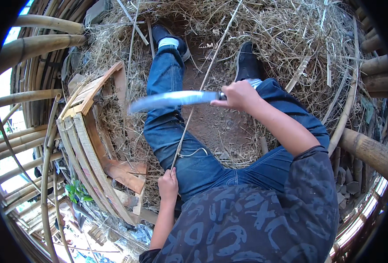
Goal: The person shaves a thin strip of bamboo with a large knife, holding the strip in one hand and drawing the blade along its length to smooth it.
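Left hand (168, 185): fingers closed around thin bamboo strip (201, 85), low beside the thigh.
Right hand (238, 96): fist clenched on knife (172, 100) handle, blade crossing the strip.

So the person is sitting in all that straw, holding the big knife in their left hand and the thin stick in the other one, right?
Not quite. The head view shows the big knife held in the right hand, and the thin stick held in the left hand. The rest holds: the person sits among straw, legs stretched out.
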Available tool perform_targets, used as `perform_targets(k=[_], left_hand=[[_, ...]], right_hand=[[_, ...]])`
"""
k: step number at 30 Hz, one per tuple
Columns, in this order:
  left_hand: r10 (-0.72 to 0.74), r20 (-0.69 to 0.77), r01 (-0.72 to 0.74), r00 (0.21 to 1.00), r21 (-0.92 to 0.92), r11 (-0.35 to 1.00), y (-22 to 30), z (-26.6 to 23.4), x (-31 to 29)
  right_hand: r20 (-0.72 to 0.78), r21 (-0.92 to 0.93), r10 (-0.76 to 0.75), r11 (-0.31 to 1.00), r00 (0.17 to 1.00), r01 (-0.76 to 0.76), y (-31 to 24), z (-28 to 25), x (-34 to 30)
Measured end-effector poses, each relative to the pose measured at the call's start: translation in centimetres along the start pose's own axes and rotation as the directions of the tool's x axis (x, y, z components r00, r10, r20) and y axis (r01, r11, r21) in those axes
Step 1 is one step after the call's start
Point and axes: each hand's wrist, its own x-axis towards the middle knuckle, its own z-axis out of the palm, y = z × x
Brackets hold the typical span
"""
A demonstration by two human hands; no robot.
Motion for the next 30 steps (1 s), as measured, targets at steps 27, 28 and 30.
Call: perform_targets(k=[27, 28, 30], left_hand=[[-0.032, 0.045, 0.035, 0.998, -0.071, 0.997, 0.1, -0.2, 0.5], [-0.045, 0.055, 0.049, 0.997, -0.079, 0.996, -0.3, -0.3, 0.2], [-0.044, 0.067, 0.049, 0.997, -0.081, 0.995, -0.4, -0.3, 0.2]], right_hand=[[-0.199, -0.120, 0.281, 0.944, 0.939, -0.309, 11.1, -5.5, 5.2], [-0.113, -0.133, 0.252, 0.955, 0.961, -0.266, 9.3, -5.9, 4.7], [-0.048, -0.192, 0.067, 0.979, 0.997, -0.075, 8.5, -4.8, 3.4]])
